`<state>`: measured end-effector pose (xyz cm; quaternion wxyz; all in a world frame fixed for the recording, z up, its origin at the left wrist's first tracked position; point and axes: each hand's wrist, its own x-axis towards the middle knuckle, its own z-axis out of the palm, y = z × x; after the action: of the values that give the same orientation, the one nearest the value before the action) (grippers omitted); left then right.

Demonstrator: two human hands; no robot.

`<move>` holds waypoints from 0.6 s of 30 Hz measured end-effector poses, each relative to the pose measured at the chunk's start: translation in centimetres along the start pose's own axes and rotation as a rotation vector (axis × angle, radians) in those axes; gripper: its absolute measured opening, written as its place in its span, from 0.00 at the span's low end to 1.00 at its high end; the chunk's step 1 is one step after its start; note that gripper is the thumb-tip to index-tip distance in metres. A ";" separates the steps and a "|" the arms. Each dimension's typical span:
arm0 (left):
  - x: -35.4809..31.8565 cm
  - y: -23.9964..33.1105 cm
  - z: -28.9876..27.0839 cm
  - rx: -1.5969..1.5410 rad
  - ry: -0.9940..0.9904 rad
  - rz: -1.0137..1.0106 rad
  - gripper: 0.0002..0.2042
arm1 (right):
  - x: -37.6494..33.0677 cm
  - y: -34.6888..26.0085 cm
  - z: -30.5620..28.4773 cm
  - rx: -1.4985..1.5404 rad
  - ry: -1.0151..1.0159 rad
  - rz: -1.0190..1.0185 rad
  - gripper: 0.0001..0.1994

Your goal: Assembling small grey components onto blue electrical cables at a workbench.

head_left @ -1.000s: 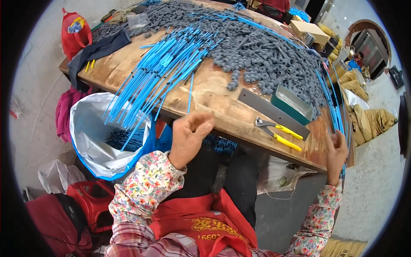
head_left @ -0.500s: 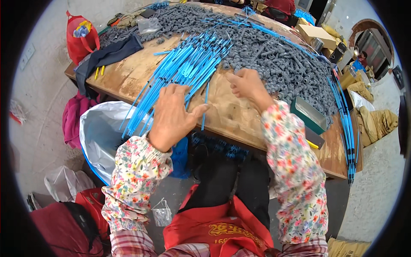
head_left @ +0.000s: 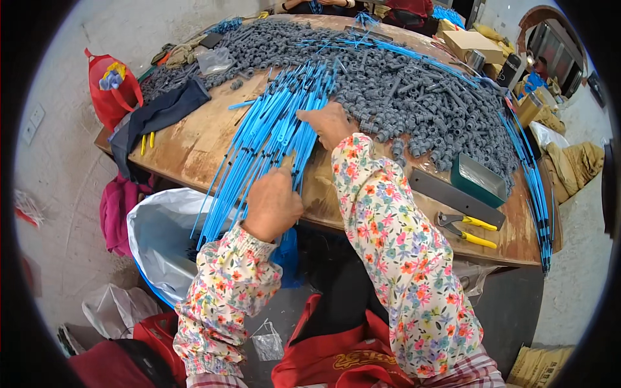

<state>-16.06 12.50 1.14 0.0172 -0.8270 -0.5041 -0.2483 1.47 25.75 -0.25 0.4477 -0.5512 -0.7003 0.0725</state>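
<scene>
On scuffed wood (head_left: 184, 150), slender blue strips (head_left: 279, 133) lie at the right hand (head_left: 328, 124).

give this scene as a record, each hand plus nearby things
blue strips: massed on the wooden table, near ends past its edge
left hand: curled at the strips, grip hidden
right hand: at the strips' right side, grip unclear
grey parts: heaped beyond the strips and to their right
pliers: yellow-handled, right of both hands
green box: beside the grey parts

left grip (head_left: 274, 204): at blue strips (head_left: 272, 132) | right grip (head_left: 328, 124): at their edge | grey fittings (head_left: 430, 110): heaped
</scene>
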 end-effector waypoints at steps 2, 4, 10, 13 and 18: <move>0.1 0.1 -0.9 -0.170 -0.082 -0.066 0.12 | 0.2 -0.8 0.0 -0.073 0.048 -0.267 0.20; 0.1 0.7 -2.1 -0.516 -0.241 -0.198 0.07 | 0.8 -1.4 -0.9 0.130 -0.060 0.230 0.19; -1.0 2.4 -3.1 -0.699 -0.194 -0.239 0.07 | 0.3 -2.0 0.1 0.245 -0.083 0.726 0.15; 0.1 5.8 -3.2 -0.748 -0.168 -0.088 0.09 | -1.7 3.7 -3.0 0.356 0.171 -0.076 0.02; -0.9 5.8 -4.5 -0.638 -0.102 0.024 0.10 | -2.4 -3.1 -5.4 0.968 0.086 0.731 0.06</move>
<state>-13.25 7.64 6.02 -0.2652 -0.8079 -0.3914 -0.3517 3.09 20.41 3.49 0.6217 -0.4921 -0.3343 0.5095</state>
